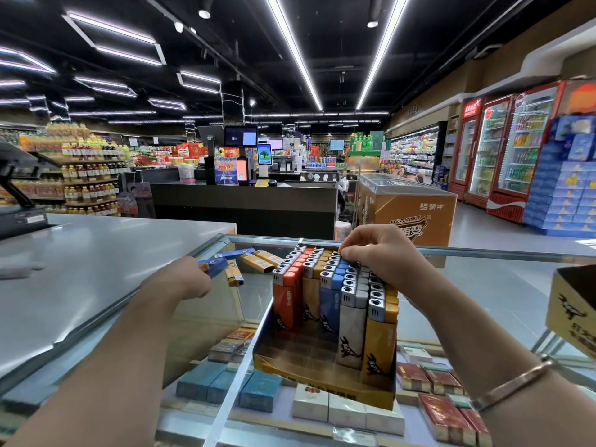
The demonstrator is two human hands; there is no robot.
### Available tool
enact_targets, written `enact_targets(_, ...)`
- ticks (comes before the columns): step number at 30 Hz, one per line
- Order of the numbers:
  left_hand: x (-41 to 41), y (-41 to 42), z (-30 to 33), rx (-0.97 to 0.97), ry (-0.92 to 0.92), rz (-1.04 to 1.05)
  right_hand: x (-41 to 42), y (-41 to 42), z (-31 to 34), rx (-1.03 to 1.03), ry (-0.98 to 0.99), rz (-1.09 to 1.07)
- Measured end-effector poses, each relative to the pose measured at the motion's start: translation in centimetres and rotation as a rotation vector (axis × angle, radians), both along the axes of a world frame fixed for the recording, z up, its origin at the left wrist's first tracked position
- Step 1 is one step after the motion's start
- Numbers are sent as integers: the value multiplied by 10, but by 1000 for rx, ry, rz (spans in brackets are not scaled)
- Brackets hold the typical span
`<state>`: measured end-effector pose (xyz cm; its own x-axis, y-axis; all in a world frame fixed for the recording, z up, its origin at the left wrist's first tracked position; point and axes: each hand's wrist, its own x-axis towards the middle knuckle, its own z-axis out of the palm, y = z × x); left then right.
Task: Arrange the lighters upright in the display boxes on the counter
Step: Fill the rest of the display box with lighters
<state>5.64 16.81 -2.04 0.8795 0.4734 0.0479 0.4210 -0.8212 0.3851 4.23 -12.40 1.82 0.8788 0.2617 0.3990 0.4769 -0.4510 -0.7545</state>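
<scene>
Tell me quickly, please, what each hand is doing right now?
Left hand: holds a blue lighter.
Right hand: fingers curled on the lighter tops in the box; grip unclear.
</scene>
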Motion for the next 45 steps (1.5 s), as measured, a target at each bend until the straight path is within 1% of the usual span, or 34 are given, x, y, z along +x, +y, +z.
enact_targets(2, 0, 2, -3, 9, -80, 9, 0, 0, 0, 3, 3, 1)
enact_targets(4, 1, -1, -5, 107, -228, -24, 0, 0, 0, 2, 2, 5)
enact_targets(6, 4, -8, -7, 196, -395, -157, 0, 0, 0, -2, 2, 6)
enact_targets(7, 5, -12, -8, 219, -437, -247, 1, 0, 0, -3, 1, 6)
enact_targets(8, 6, -15, -10, 241, -432, -327, 1, 0, 0, -3, -1, 6)
enact_targets(10, 8, -22, -12, 298, -313, -399, 1, 0, 0, -2, -4, 6)
enact_targets(12, 10, -26, -13, 378, -165, -378, 1, -1, 0, -3, -5, 9)
enact_targets(14, 13, -31, -10, 450, -64, -343, 0, -1, 0, -4, -6, 13)
enact_targets(16, 16, -37, -6, 495, -12, -302, 1, -1, -1, -5, -9, 11)
enact_targets(18, 15, -40, -2, 492, 12, -262, 0, -1, 0, -10, -8, 6)
enact_targets(23, 9, -32, 3, 338, 16, -205, 0, 0, -1, -6, -7, 6)
enact_targets(26, 2, -31, 7, 257, -33, -209, 0, 0, -1, -16, -22, -4)
enact_targets(27, 0, -32, 9, 181, -74, -229, 0, 0, -1, -19, -25, -7)
enact_targets(28, -2, -34, 11, 58, -137, -260, 0, -1, 0, -21, -25, -6)
enact_targets(30, -9, -42, 17, -251, -321, -335, 0, -1, 0, -29, -25, -2)
enact_targets(31, -13, -48, 21, -368, -427, -378, 0, -1, 0, -37, -28, 0)
enact_targets(33, -22, -60, 31, -503, -586, -489, 1, -1, 0, -53, -45, -9)
enact_targets(36, -37, -78, 41, -759, -695, -649, -1, -2, 3, -50, -161, -68)
enact_targets(38, -42, -82, 42, -912, -747, -682, -6, -1, 8, -17, -273, -90)
enact_targets(42, -48, -81, 47, -1099, -899, -705, -24, 7, 19, 79, -449, 2)
enact_targets(43, -49, -81, 49, -1132, -919, -717, -29, 11, 21, 65, -471, 38)
enact_targets(45, -51, -84, 50, -1126, -922, -743, -39, 20, 20, -35, -523, 74)
